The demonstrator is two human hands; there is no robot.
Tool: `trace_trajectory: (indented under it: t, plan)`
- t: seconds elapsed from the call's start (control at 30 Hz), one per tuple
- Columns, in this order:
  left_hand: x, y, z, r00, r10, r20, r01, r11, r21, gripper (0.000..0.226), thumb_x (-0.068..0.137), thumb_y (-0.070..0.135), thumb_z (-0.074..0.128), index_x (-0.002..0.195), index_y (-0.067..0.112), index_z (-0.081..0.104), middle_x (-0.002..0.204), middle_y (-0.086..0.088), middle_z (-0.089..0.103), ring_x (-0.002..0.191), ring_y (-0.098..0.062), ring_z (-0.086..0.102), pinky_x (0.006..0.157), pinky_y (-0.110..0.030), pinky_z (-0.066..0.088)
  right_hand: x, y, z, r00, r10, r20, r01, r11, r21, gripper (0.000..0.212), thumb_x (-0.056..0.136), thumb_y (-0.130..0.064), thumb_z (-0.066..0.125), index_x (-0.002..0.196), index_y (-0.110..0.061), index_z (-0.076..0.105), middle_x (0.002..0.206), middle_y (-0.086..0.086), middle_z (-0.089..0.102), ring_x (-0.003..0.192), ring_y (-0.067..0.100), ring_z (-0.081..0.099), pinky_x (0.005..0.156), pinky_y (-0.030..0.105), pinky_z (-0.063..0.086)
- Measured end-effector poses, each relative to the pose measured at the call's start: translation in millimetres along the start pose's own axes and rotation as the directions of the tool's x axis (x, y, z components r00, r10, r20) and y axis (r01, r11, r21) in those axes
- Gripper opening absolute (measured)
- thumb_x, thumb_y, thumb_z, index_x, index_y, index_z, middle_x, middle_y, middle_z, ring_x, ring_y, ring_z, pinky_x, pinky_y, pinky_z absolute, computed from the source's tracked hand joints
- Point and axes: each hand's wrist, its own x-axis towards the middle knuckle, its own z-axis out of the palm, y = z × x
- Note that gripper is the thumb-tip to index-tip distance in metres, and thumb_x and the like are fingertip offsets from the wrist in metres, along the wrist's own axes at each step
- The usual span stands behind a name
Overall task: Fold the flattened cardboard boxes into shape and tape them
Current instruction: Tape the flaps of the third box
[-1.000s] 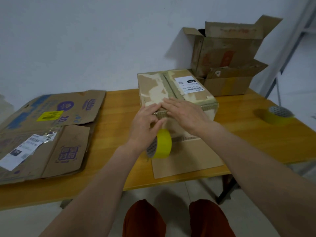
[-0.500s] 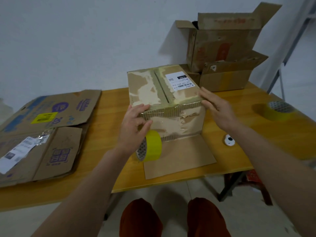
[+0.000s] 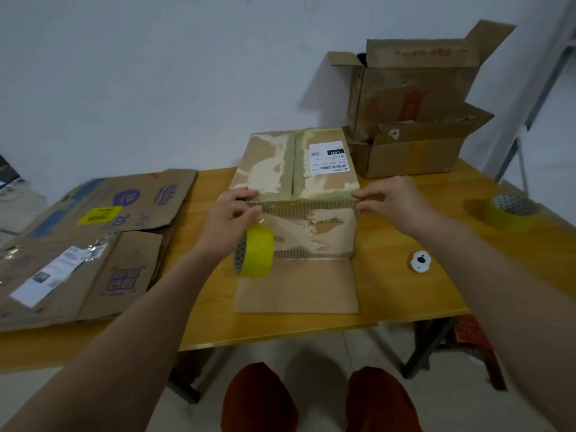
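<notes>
The folded box [image 3: 296, 194] stands in the middle of the table [image 3: 405, 294], and the left hand [image 3: 232, 219], with the yellow tape roll [image 3: 255, 251] below it, and the right hand [image 3: 389, 202] each pinch its near top edge, probably to hold the tape flat.

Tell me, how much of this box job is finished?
Part done: two opened boxes are stacked at the back. In hand: the box is folded up, its near flap still flat on the table; the left hand with a yellow tape roll and the right hand pinch its top front edge. Left: the flattened cardboard.
</notes>
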Motion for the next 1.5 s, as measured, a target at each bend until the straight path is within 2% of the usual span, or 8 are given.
trace_trajectory:
  t: [0.13,0.3,0.43,0.57,0.73,1.13,1.33,1.5]
  plan:
    - [-5,21,-8,0.999,-0.036,-0.019,0.035,0.998,-0.055,0.03,0.091,0.024,0.064,0.062,0.024,0.07,0.111,0.017,0.064,0.121,-0.005,0.051,0.116,-0.052,0.022,-15,-30,19,0.99,-0.122,0.07,0.133,0.975,-0.178,0.028,0.078,-0.013,0.076,0.105,-0.006,0.072,0.104,0.009,0.071,0.097,0.019,0.064,0.093,0.036,0.052]
    - [-46,53,1,0.989,-0.091,-0.117,0.064,0.974,-0.219,0.03,0.092,0.022,0.064,0.064,0.013,0.068,0.126,0.005,0.062,0.119,-0.001,0.052,0.104,-0.035,0.04,-40,-67,59,0.953,-0.295,0.075,0.302,0.945,-0.123,0.017,0.08,-0.014,0.074,0.095,-0.007,0.076,0.091,0.008,0.074,0.083,0.014,0.066,0.082,0.036,0.054]
    - [-76,71,-9,0.976,-0.155,-0.153,0.084,0.915,-0.394,0.029,0.093,0.019,0.061,0.064,0.017,0.066,0.098,0.005,0.073,0.095,-0.001,0.064,0.087,-0.025,0.051,-52,-78,75,0.941,-0.316,0.119,0.317,0.948,0.009,0.014,0.083,-0.012,0.07,0.096,-0.014,0.076,0.086,-0.003,0.074,0.076,0.006,0.066,0.078,0.029,0.055]
    - [-96,81,-13,0.975,-0.199,-0.095,0.133,0.875,-0.466,0.03,0.093,0.023,0.062,0.066,0.013,0.069,0.085,-0.005,0.073,0.081,-0.02,0.066,0.076,-0.039,0.052,-46,-67,72,0.972,-0.16,-0.171,0.18,0.978,0.107,0.022,0.093,-0.017,0.058,0.112,-0.021,0.068,0.101,-0.01,0.066,0.095,0.01,0.063,0.086,0.034,0.053]
    - [-103,84,7,0.949,-0.287,-0.129,0.234,0.918,-0.319,0.031,0.09,0.025,0.064,0.065,0.008,0.064,0.139,0.012,0.048,0.13,-0.002,0.039,0.099,-0.029,0.035,-36,-49,75,0.993,-0.116,-0.027,0.095,0.904,-0.418,0.044,0.097,-0.008,0.048,0.139,-0.021,0.046,0.149,-0.002,0.038,0.141,0.018,0.024,0.115,0.038,0.025]
    - [-65,63,28,0.979,-0.2,-0.029,0.193,0.967,-0.165,0.032,0.087,0.024,0.07,0.057,0.031,0.061,0.151,0.006,0.041,0.145,-0.018,0.026,0.117,-0.045,0.023,-44,-46,62,0.993,-0.114,0.028,0.117,0.925,-0.361,0.053,0.095,-0.028,0.054,0.144,-0.023,0.034,0.151,-0.005,0.033,0.14,0.014,0.027,0.116,0.038,0.024]
    - [-22,40,-7,0.935,-0.337,-0.108,0.344,0.938,0.047,0.038,0.092,0.029,0.063,0.121,0.004,0.064,0.107,0.038,0.048,0.11,0.004,0.048,0.081,-0.022,0.042,-44,-9,33,0.972,0.129,-0.196,-0.165,0.97,-0.18,0.057,0.097,-0.032,0.051,0.147,-0.015,0.028,0.152,0.003,0.03,0.14,0.019,0.027,0.112,0.035,0.026]
    - [-26,55,9,0.919,-0.268,-0.288,0.336,0.917,0.217,0.031,0.096,0.034,0.058,0.074,0.014,0.068,0.159,0.002,0.021,0.147,-0.018,0.015,0.114,-0.043,0.029,-16,-4,16,0.941,0.298,-0.162,-0.308,0.951,-0.041,0.072,0.096,-0.04,0.049,0.152,-0.014,0.012,0.159,0.005,0.013,0.145,0.023,0.015,0.116,0.043,0.021]
